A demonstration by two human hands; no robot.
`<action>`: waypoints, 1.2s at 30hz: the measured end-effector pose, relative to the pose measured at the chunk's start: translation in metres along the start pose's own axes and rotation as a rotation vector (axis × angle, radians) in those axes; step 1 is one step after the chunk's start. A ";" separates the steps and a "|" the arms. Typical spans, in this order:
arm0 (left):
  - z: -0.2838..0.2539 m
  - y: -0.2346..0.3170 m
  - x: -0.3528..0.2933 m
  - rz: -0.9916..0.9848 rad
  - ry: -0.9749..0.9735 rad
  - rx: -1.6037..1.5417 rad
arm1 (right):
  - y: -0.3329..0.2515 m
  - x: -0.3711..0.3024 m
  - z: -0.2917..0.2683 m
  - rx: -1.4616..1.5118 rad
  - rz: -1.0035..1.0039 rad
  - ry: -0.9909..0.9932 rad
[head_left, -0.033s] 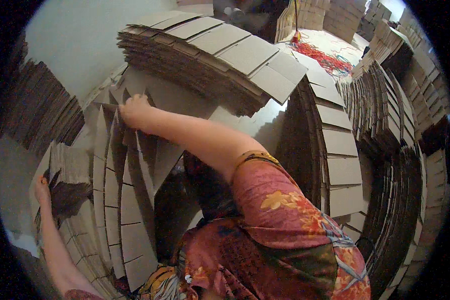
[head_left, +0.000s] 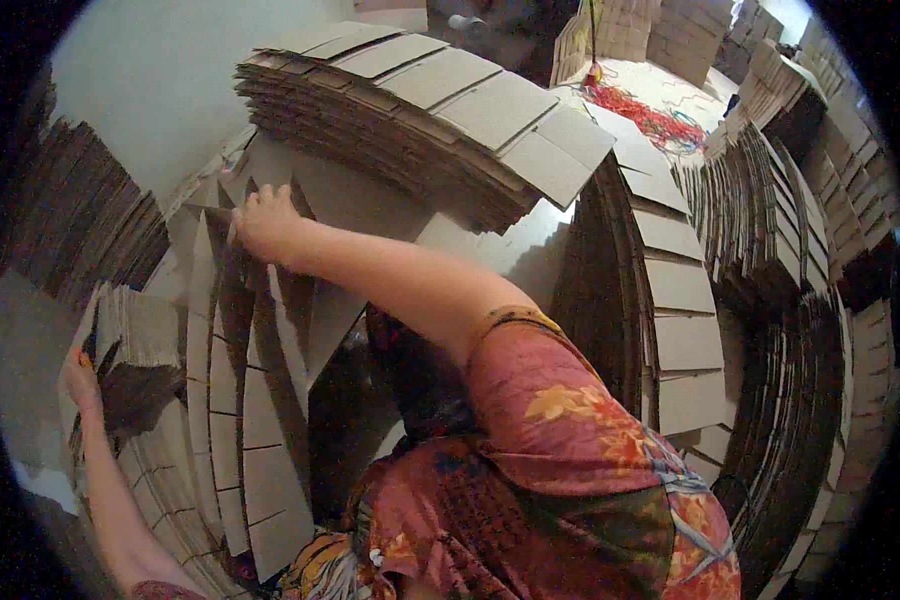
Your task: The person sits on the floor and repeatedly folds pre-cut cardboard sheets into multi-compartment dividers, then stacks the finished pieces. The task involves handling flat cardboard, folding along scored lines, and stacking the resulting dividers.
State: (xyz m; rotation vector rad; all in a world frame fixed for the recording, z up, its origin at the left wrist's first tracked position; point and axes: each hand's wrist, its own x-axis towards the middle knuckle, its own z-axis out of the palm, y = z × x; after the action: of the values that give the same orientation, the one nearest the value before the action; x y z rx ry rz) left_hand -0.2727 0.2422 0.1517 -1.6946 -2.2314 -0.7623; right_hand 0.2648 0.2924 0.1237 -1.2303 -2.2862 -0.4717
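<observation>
Right hand [head_left: 263, 225] clamps fingers on upright flattened carton blanks [head_left: 260, 400]; left hand [head_left: 82, 378] grips their near edge (stacks everywhere). I'd judge gathering barely begun, most remains.

Light is soft and bright at the top, dim below me; fisheye edges bend and go black.

left hand [head_left: 82, 378] fingers hidden behind upright cardboard sheets [head_left: 220, 400], right hand [head_left: 265, 225] fingertips tucked between them
</observation>
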 end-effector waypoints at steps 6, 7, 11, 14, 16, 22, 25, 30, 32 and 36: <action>-0.062 0.155 -0.115 0.237 0.178 -0.239 | -0.068 -0.020 -0.053 1.383 0.215 -0.168; -0.060 0.200 -0.139 0.408 0.254 -0.089 | -0.064 -0.027 -0.062 1.455 0.353 -0.243; -0.071 0.291 -0.207 0.909 0.149 -0.260 | -0.060 -0.046 -0.115 2.265 0.596 -0.119; -0.077 0.301 -0.232 0.789 0.023 -0.269 | -0.046 -0.061 -0.130 2.107 0.747 0.064; -0.075 0.291 -0.231 0.575 0.049 -0.282 | -0.025 -0.071 -0.131 1.926 0.584 0.303; -0.060 0.199 -0.239 0.013 -0.500 -0.330 | 0.012 -0.090 -0.136 1.402 0.454 0.322; -0.081 0.197 -0.245 0.044 -0.558 -0.241 | 0.015 -0.099 -0.124 1.435 0.419 0.361; -0.102 0.187 -0.267 0.007 -0.472 -0.250 | 0.030 -0.113 -0.093 1.368 0.479 0.115; -0.097 0.176 -0.275 0.028 -0.350 -0.318 | 0.031 -0.115 -0.087 1.308 0.455 0.017; -0.107 0.179 -0.270 -0.088 -0.490 -0.131 | 0.017 -0.118 -0.092 1.231 0.480 -0.094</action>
State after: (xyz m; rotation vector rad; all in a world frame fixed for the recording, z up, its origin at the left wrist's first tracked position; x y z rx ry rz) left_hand -0.0355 -0.0024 0.1574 -2.0363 -2.6378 -0.5663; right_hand 0.3582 0.1744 0.1323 -1.0075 -1.6542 1.0309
